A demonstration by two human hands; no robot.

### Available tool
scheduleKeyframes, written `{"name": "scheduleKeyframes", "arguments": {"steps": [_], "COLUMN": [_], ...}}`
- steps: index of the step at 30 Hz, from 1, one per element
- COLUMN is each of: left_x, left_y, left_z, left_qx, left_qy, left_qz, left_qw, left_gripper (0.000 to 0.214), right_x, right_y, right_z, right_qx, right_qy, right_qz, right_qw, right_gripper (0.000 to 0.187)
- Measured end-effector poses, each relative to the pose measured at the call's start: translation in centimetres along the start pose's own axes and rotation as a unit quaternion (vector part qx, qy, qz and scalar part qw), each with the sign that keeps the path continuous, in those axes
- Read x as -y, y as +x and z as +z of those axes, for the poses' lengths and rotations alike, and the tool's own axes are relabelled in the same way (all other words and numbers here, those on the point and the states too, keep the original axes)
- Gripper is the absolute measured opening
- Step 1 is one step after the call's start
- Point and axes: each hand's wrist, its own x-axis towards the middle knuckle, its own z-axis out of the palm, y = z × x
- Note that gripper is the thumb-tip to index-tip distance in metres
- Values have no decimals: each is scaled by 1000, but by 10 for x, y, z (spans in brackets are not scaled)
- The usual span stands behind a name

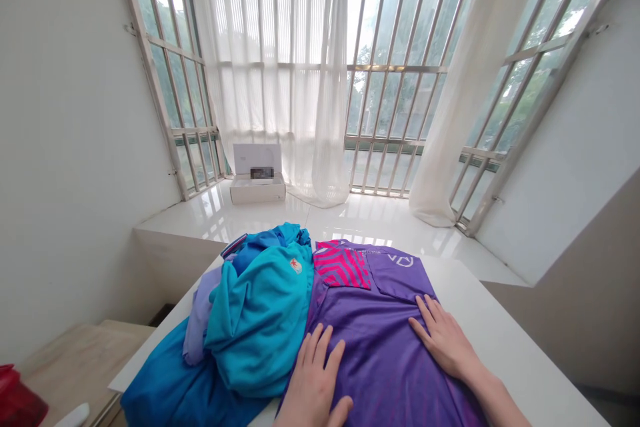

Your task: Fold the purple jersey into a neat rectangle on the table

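A purple shirt [380, 327] with a pink patterned panel lies spread on the white table [505, 333]. My left hand [315, 383] rests flat on its lower left part, fingers stretched out. My right hand [445, 337] lies flat on the shirt's right side, fingers spread. Both hands hold nothing. Just left of my left hand sits a heap of turquoise and blue clothes [250, 320], with a lilac garment [200, 313] tucked in it.
A raised white tiled platform [350, 220] lies beyond the table, with an open white box [257, 177] on it. Sheer curtains [280, 73] hang before barred windows. A wooden surface [75, 360] with a red object [15, 400] is at lower left.
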Motion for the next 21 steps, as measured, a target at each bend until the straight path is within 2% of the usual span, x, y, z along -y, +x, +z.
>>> {"name": "scheduleKeyframes", "arguments": {"steps": [3, 6, 9, 13, 17, 21], "left_x": [16, 18, 11, 1, -1, -1], "left_y": [-52, -77, -75, -60, -60, -73], "left_z": [22, 27, 12, -8, -11, -13], "left_qx": [-105, -135, -156, -151, -160, -118], "left_qy": [49, 79, 100, 112, 72, 52], "left_qz": [17, -35, -70, -44, -98, -98], "left_qw": [993, 987, 980, 981, 980, 987], "left_gripper": [54, 46, 54, 61, 36, 14], "right_x": [-6, -8, -8, -6, -5, -2], "right_y": [1, 3, 4, 2, 1, 0], "right_z": [4, 5, 3, 0, -2, -9], "right_qx": [-7, -7, -3, -3, 3, -1], "right_qy": [0, 3, 4, 1, -6, -8], "right_qz": [3, 9, 19, 30, 35, 42], "right_qw": [1000, 1000, 1000, 1000, 999, 999], "right_gripper": [82, 83, 83, 81, 81, 80]}}
